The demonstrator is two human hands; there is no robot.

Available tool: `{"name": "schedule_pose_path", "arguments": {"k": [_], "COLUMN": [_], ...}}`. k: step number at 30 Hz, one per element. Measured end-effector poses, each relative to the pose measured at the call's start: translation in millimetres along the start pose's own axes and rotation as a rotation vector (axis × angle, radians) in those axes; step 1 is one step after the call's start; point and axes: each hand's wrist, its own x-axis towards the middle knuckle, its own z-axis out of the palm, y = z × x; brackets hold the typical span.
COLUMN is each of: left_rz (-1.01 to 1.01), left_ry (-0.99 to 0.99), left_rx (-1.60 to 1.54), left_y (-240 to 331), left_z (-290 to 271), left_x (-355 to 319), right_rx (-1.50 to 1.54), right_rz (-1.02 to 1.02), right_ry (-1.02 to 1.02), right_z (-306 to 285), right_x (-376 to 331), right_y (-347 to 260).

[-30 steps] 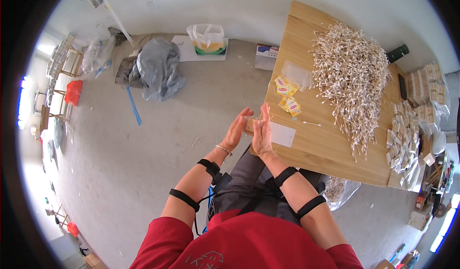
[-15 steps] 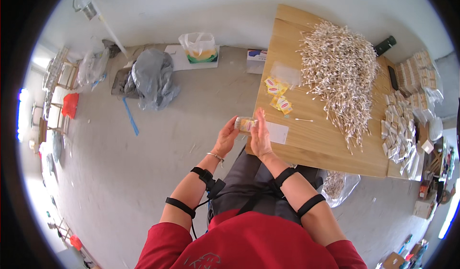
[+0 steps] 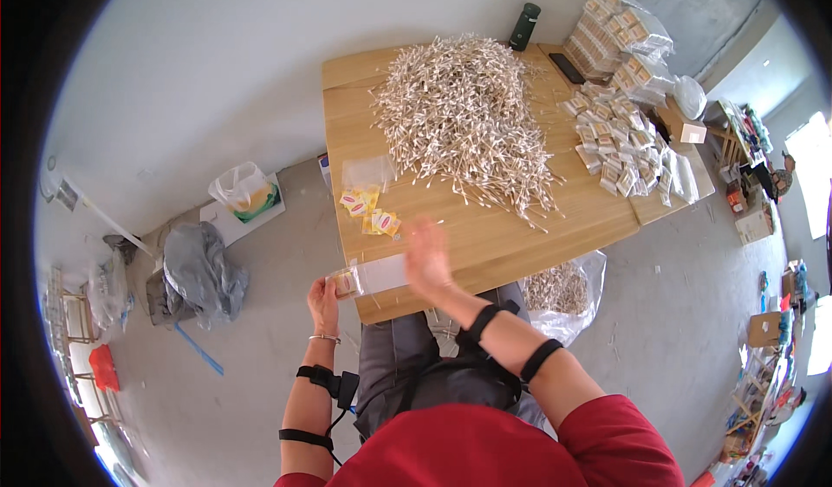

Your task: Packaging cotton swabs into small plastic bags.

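You saw a light wooden table [image 3: 555, 227], pale whitish sticks [image 3: 464, 114], yellow-red packets [image 3: 368, 210], and your red sleeves [image 3: 607, 439].

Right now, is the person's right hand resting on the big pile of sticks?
No, the right hand is over bare wooden table, apart from the pile of sticks.

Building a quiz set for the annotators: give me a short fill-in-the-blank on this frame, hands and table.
1. The left hand holds a small packed bag at the table's ____ edge.
2. The right hand hovers open above the ____ table.
3. The big pale pile of sticks lies on the table's ____ half.
4. The small yellow packets lie ____ the pile and the left hand.

Missing words: near; wooden; far; between
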Motion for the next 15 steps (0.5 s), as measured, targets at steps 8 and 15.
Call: {"name": "schedule_pose_path", "arguments": {"k": [8,15], "left_rz": [0.686,0.945], "left_ry": [0.209,-0.222], "left_rx": [0.606,0.862], "left_y": [71.9,79.8], "left_z": [67.6,166.0], "left_x": [-32.8,-30.4], "right_rx": [-0.124,-0.041], "right_rz": [0.691,0.260], "right_ry": [0.471,0.527], "right_z": [-98.2,-52.8], "right_x": [-15.2,-16.9], "right_y": [162.0,154.2]}}
